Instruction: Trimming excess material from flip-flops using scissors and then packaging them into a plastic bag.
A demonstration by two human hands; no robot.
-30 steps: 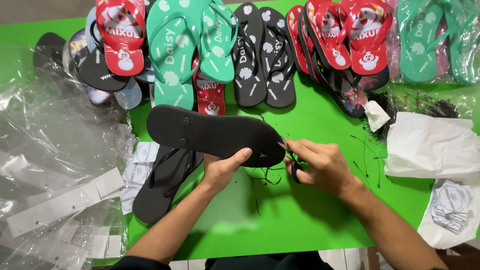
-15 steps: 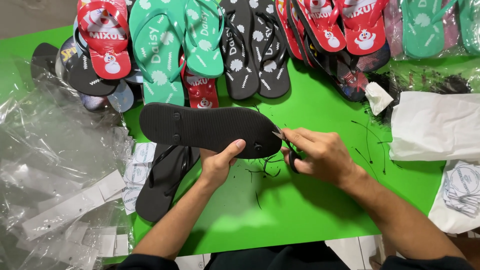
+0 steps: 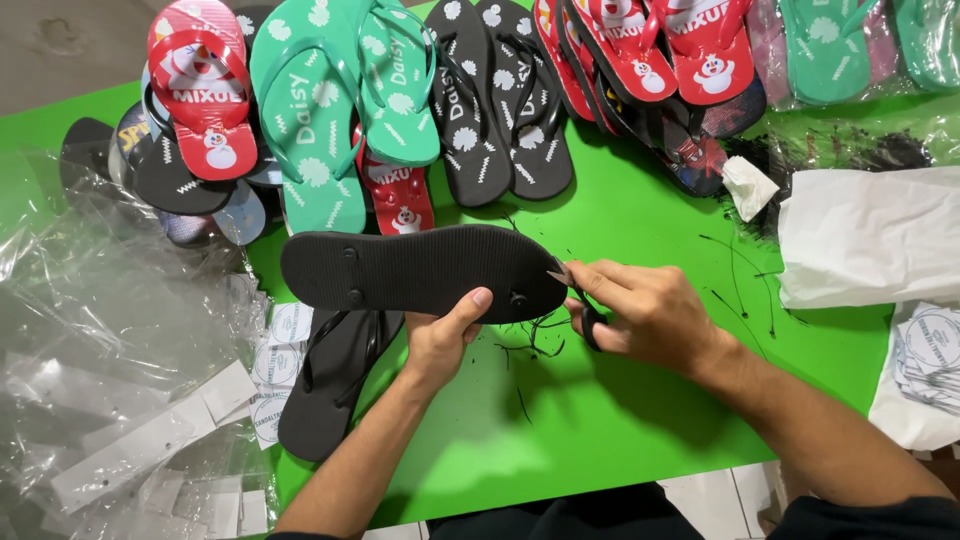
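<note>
Green table serves as work surface. Left hand closed on black flip-flop, held sole-up at centre, thumb on lower edge. Right hand curled around small scissors, tip touching sole's 3 o'clock end. Second black flip-flop lies at 7 o'clock beneath. Printed flip-flops piled at 12 o'clock. Clear plastic bags at 9 o'clock; white paper at 3 o'clock.
</note>
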